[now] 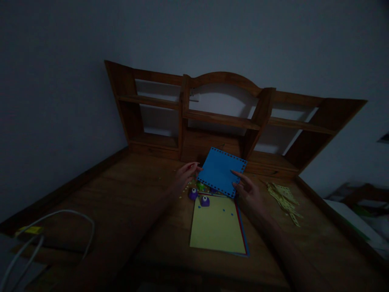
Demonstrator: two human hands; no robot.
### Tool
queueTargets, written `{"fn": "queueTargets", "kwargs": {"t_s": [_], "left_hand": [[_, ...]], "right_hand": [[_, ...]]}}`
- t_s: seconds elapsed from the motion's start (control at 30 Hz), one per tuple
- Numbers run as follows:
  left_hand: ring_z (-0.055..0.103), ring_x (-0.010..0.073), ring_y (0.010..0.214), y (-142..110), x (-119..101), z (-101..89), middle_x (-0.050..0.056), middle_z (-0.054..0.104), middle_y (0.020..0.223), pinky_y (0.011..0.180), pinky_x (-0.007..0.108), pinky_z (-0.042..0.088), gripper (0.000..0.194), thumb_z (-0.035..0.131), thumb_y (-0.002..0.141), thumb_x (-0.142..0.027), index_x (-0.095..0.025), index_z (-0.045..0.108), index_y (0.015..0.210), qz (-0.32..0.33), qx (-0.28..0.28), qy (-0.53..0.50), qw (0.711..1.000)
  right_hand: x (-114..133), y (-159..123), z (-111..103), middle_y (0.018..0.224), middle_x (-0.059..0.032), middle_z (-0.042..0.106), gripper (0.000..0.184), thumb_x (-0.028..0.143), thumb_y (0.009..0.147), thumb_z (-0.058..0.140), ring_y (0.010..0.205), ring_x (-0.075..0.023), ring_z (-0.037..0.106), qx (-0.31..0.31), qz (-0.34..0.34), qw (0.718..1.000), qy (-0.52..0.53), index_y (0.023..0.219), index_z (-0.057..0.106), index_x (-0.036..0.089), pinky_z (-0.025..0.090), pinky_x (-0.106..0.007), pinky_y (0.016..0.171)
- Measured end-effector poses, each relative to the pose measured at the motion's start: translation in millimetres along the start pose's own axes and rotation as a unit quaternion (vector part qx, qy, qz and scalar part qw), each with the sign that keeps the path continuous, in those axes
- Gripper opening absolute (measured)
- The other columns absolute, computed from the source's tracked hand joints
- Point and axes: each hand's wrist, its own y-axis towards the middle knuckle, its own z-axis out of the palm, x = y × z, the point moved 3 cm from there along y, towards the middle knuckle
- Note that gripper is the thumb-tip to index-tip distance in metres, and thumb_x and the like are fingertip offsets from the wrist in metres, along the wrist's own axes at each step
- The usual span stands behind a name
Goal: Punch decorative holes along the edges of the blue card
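Observation:
A blue paper sheet (223, 170), with small holes punched along its edges, is held tilted above the desk. My right hand (249, 195) grips its right edge, the index finger lying across the front. At the left edge, my left hand (186, 175) has its fingertips closed against the sheet. Just below the sheet are a purple craft punch (193, 194) and a second purple punch (205, 201), each with a white round top. A green punch (201, 186) shows partly behind them, overlapped by the sheet. Under these lies a stack of paper with a pale yellow sheet (217, 227) uppermost.
Punched yellow paper strips (284, 198) lie in a heap on the right. Small paper bits are scattered near my left hand. A wooden shelf unit (221, 117) stands along the back of the desk (146, 190). A white cable (82, 214) loops at the lower left.

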Motion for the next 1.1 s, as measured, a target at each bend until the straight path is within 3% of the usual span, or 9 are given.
{"fn": "queueTargets", "kwargs": {"t_s": [0.3, 0.47, 0.67, 0.83, 1.1], "left_hand": [[0.068, 0.0227, 0.098, 4, 3, -1.8, 0.013, 0.072, 0.11, 0.088, 0.034, 0.051, 0.035, 0.073, 0.083, -0.044, -0.014, 0.069, 0.1, 0.006, -0.008, -0.055, 0.998], [0.066, 0.0215, 0.108, 5, 5, -6.8, 0.012, 0.072, 0.11, 0.103, 0.036, 0.046, 0.026, 0.063, 0.092, -0.039, -0.014, 0.069, 0.096, -0.036, 0.009, -0.139, 0.99], [0.07, 0.02, 0.089, 2, 1, 1.5, 0.009, 0.073, 0.09, 0.084, 0.029, 0.053, 0.024, 0.061, 0.093, -0.037, -0.013, 0.067, 0.09, -0.126, 0.019, -0.159, 0.979], [0.071, 0.0228, 0.083, 0, 4, 4.6, 0.008, 0.073, 0.082, 0.073, 0.03, 0.054, 0.029, 0.065, 0.089, -0.043, -0.015, 0.067, 0.085, -0.127, 0.041, -0.123, 0.983], [0.07, 0.0235, 0.088, -1, 4, 5.6, 0.008, 0.073, 0.084, 0.076, 0.035, 0.056, 0.025, 0.067, 0.088, -0.043, -0.019, 0.067, 0.085, -0.135, 0.027, -0.113, 0.984]], "right_hand": [[4, -3, 1, 0.064, 0.0027, 0.052, 0.057, 0.049, 0.085, 0.067, 0.055, -0.0142, 0.044, 0.0, -0.006, 1.0, -0.005, 0.135, 0.058, 0.023, 0.035, -0.025, 0.051], [9, -6, 5, 0.066, 0.0008, 0.055, 0.054, 0.05, 0.086, 0.066, 0.057, -0.0164, 0.045, 0.012, -0.014, 1.0, -0.011, 0.134, 0.058, 0.026, 0.037, -0.028, 0.052], [9, -7, 5, 0.067, 0.0016, 0.051, 0.056, 0.048, 0.085, 0.067, 0.057, -0.0146, 0.043, 0.014, -0.016, 0.999, -0.024, 0.135, 0.059, 0.023, 0.034, -0.026, 0.051], [5, -6, 3, 0.07, 0.0029, 0.046, 0.049, 0.043, 0.089, 0.064, 0.059, -0.0132, 0.041, 0.025, -0.014, 0.999, -0.037, 0.135, 0.058, 0.026, 0.032, -0.024, 0.052], [2, -6, 5, 0.068, 0.0032, 0.047, 0.049, 0.043, 0.088, 0.065, 0.058, -0.0138, 0.042, 0.023, 0.004, 1.0, -0.018, 0.134, 0.059, 0.026, 0.035, -0.025, 0.053]]}}
